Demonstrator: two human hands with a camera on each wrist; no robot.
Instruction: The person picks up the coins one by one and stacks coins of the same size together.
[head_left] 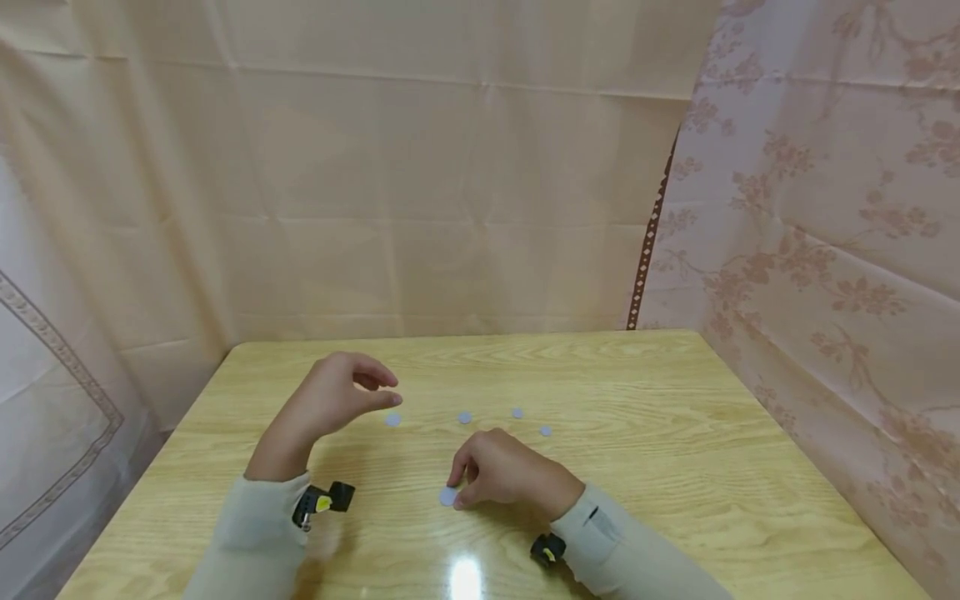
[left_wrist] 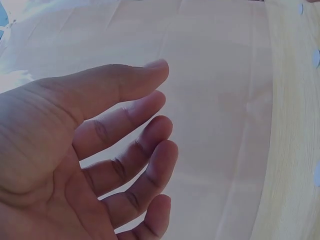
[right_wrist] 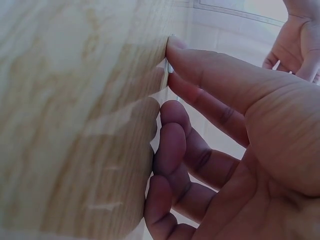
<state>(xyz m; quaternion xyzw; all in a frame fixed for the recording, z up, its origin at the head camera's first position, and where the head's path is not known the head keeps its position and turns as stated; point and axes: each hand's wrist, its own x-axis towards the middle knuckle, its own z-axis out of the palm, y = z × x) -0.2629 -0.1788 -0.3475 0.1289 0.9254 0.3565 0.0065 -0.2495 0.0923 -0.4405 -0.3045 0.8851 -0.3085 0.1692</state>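
Observation:
My right hand (head_left: pixel 501 473) is low over the table, its thumb and forefinger at the edge of a small pale round disc (head_left: pixel 448 497) lying at the near middle. In the right wrist view the thumb and forefinger (right_wrist: pixel 205 107) pinch the disc's thin edge (right_wrist: pixel 170 66) right at the tabletop, the other fingers curled against the wood. Raised over the table's left side, my left hand (head_left: pixel 345 392) holds nothing. Its loosely bent fingers (left_wrist: pixel 150 170) and thumb stand apart. Just beyond its thumb tip another disc (head_left: pixel 393 419) lies flat.
Further discs lie across the middle of the wooden table (head_left: pixel 637 500): one at the centre (head_left: pixel 465 417), one farther right (head_left: pixel 517 413) and one right of that, slightly nearer (head_left: pixel 546 431). A beige curtain (head_left: pixel 420 192) hangs behind the table, and a flowered curtain (head_left: pixel 847 250) along the right.

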